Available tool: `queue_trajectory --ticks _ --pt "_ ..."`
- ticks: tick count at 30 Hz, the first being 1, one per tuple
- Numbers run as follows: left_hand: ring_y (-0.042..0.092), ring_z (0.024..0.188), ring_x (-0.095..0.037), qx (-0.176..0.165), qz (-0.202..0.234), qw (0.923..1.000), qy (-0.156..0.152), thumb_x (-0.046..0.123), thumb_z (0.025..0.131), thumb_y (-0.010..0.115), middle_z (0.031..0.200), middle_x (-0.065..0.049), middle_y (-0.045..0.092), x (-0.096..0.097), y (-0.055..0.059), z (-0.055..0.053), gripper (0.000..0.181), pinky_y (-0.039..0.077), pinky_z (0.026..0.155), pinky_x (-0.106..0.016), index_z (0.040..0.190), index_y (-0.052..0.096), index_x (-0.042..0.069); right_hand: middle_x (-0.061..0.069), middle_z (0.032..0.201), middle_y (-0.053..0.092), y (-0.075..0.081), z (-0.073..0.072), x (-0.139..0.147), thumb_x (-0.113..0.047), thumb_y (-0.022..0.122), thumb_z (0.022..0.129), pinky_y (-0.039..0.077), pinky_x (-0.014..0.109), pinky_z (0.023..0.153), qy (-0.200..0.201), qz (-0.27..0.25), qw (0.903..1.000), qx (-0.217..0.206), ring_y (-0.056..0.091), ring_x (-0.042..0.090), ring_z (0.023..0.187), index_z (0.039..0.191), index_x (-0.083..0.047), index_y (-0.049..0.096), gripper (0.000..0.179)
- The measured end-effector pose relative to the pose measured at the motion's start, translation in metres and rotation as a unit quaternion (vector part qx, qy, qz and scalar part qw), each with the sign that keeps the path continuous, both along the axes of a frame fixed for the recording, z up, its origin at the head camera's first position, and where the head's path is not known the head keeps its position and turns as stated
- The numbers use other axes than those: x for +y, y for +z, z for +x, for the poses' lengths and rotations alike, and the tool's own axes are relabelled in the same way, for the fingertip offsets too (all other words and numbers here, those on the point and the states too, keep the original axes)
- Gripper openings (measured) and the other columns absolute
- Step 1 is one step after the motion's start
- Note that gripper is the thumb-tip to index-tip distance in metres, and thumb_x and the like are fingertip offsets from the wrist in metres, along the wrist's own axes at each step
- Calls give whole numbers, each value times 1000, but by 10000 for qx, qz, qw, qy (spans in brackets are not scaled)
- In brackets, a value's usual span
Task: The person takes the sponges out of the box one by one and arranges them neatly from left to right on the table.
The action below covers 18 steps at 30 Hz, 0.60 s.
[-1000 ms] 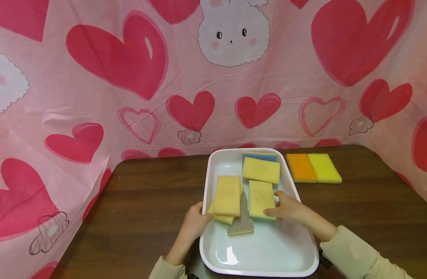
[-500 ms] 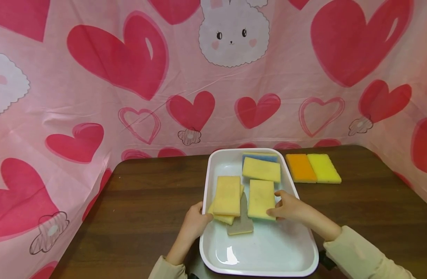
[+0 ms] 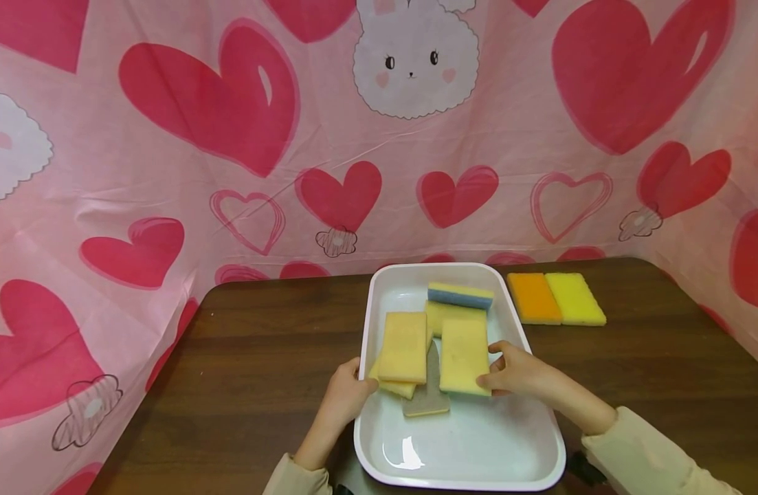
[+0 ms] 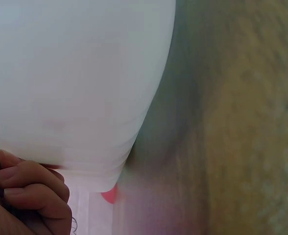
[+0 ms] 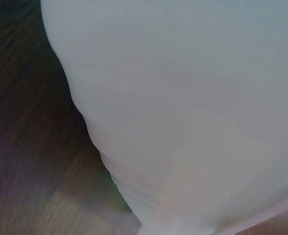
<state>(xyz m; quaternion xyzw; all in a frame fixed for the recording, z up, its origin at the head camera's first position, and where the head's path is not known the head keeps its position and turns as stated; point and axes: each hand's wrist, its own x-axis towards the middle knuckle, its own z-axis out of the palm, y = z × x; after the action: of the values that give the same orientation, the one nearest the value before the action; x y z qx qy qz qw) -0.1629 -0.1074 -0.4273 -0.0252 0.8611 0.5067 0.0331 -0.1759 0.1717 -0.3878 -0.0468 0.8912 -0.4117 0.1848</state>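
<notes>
A white tray [image 3: 459, 443] holds several sponges. My left hand [image 3: 348, 390] grips its left rim, thumb over the edge; in the left wrist view the curled fingers [image 4: 36, 191] lie against the tray's outer wall. At the right side of the tray, my right hand [image 3: 516, 370] pinches a yellow sponge [image 3: 465, 354] with a green underside by its right edge. Behind that, a blue-sided sponge [image 3: 460, 295] rests against a flatter yellow sponge [image 3: 453, 313]. To the left, a yellow sponge [image 3: 405, 347] lies on another, partly over a grey-faced sponge [image 3: 427, 399]. The right wrist view shows no hand.
An orange sponge [image 3: 535, 298] and a bright yellow sponge [image 3: 574, 298] lie side by side on the dark wooden table [image 3: 261, 357], right of the tray. A pink heart-patterned cloth [image 3: 329, 137] hangs behind and at both sides.
The sponge in my right hand has come slightly nearer and up. Behind it, the yellow sponge has slid left and nearer, and the blue-sided one has tipped into fuller view. My left hand stays put.
</notes>
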Motion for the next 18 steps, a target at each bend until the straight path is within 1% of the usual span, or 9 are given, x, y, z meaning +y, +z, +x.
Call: queue_trajectory --ticks 3,8,13,18 --pt "61 68 -20 -7 12 10000 1 5 71 55 82 -17 67 0 0 0 35 52 58 -31 103 63 -7 11 81 59 0 0 2 -13 69 81 50 28 66 72 -56 10000 39 59 13 63 127 25 30 72" --pt "61 68 -20 -5 44 10000 4 5 71 55 82 -17 67 0 -1 0 35 51 57 -30 103 63 -7 13 84 60 1 0 5 -11 68 81 54 31 69 225 -316 9992 -64 61 14 68 123 26 34 66" --pt "61 68 -20 -16 41 10000 4 5 71 55 83 -17 67 0 -1 -1 36 51 58 -30 104 63 -7 12 83 59 2 -1 6 -10 68 81 56 30 68 195 -489 9986 -77 59 14 69 117 21 42 54" --pt "60 69 -20 -19 26 10000 0 5 71 55 83 -17 67 -1 -1 -1 36 51 58 -30 104 63 -7 14 84 60 2 -1 7 -8 68 81 56 30 68 149 -611 9980 -51 58 14 70 115 19 43 50"
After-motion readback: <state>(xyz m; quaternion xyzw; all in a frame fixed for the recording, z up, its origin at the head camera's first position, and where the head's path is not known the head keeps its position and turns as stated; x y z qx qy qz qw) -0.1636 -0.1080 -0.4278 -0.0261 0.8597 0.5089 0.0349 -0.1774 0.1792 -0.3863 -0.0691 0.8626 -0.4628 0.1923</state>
